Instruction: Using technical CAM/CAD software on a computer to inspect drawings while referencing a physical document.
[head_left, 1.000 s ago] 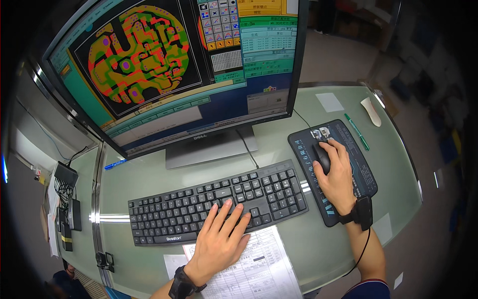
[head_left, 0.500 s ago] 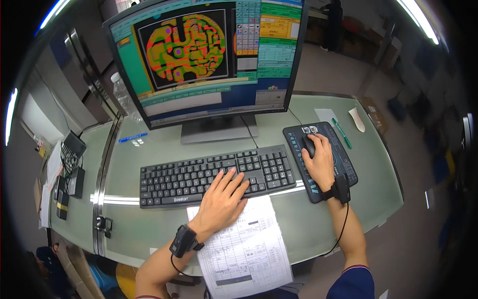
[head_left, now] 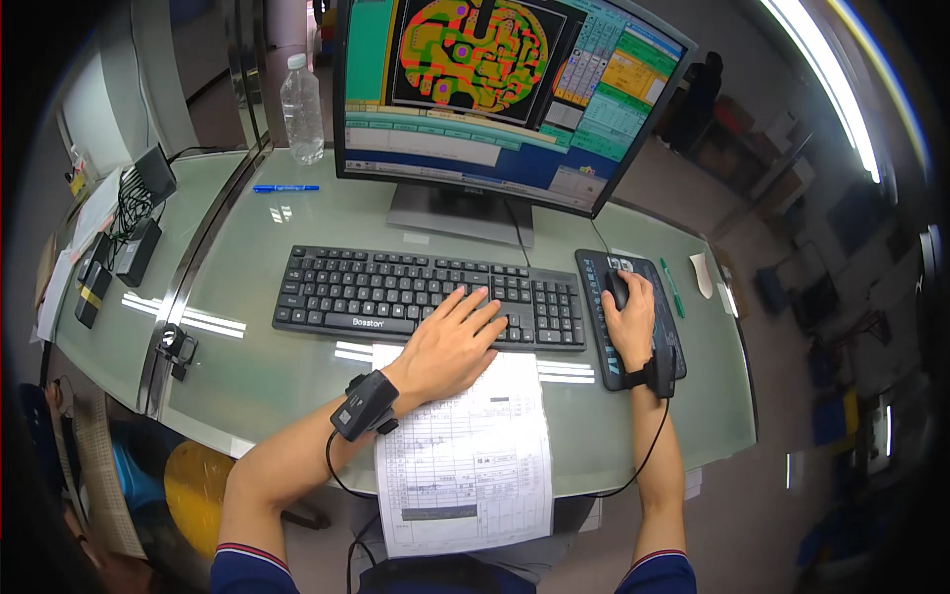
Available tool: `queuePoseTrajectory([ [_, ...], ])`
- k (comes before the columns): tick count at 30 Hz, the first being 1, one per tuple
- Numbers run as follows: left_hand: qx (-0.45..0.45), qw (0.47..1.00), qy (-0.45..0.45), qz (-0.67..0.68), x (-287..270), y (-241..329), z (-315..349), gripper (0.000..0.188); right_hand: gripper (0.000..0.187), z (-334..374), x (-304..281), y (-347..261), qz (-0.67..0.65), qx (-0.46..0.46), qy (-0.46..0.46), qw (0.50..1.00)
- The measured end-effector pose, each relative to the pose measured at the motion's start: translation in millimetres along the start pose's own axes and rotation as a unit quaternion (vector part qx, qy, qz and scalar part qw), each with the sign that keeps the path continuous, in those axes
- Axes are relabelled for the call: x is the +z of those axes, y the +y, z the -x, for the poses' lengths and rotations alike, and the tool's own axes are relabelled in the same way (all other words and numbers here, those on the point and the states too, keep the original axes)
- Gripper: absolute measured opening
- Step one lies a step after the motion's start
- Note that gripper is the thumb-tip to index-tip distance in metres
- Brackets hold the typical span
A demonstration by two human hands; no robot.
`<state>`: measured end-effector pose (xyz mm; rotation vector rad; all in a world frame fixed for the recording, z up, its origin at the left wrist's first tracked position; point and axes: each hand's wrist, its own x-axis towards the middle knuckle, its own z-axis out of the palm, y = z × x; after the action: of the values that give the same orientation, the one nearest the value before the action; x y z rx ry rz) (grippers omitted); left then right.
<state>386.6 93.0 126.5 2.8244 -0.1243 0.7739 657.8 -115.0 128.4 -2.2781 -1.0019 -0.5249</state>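
Note:
My left hand [head_left: 445, 346] lies with its fingers spread over the right part of a black keyboard [head_left: 366, 287]. Its fingertips rest around the keys near the arrow block, and it holds nothing. Under its heel lies the top of a printed form [head_left: 465, 465] with handwriting, which hangs over the desk's near edge. My right hand [head_left: 633, 322] is curved over a black mouse [head_left: 617, 288] on a dark mouse pad [head_left: 597, 332]. Behind the keyboard, a monitor [head_left: 455, 158] displays a round circuit layout in green, red and orange. Both my wrists carry black strapped devices with cables.
A clear plastic bottle [head_left: 302, 114] and a blue pen [head_left: 286, 188] are left of the monitor. To the right of the pad lie a green pen [head_left: 672, 287] and a pale curved piece [head_left: 702, 275]. Black adapters with cables [head_left: 139, 250] sit at far left. A yellow stool [head_left: 198, 495] stands below.
The view has swung, so the desk and monitor appear shifted and more of the bottle shows. My left hand stays on the keyboard and my right hand on the mouse.

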Motion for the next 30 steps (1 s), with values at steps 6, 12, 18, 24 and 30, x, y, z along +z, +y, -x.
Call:
queuePoseTrajectory([
  [6, -0.004, 1.0, 0.005, 0.007, 6.6, -4.3, 0.3, 0.045, 0.043, -1.2, 3.7, 6.3, 0.012, -0.012, 0.004, 1.0],
  [12, -0.002, 1.0, 0.015, -0.004, 8.1, -4.4, 3.0, 0.044, 0.042, 0.0, 2.0, 3.5, 0.027, -0.008, -0.008, 1.0],
  [18, -0.001, 1.0, 0.027, 0.0, 7.1, -4.6, 1.1, 0.043, 0.042, -2.0, 2.6, 6.0, 0.031, -0.018, 0.003, 0.999],
  [24, -0.004, 1.0, 0.017, -0.001, 5.8, -3.8, 0.4, 0.042, 0.042, -1.8, 1.7, 5.7, 0.037, -0.012, -0.001, 0.999],
  [30, 0.001, 1.0, 0.015, -0.01, 6.1, -4.6, 0.2, 0.041, 0.042, -2.1, 1.6, 5.3, 0.039, -0.018, -0.004, 0.999],
])
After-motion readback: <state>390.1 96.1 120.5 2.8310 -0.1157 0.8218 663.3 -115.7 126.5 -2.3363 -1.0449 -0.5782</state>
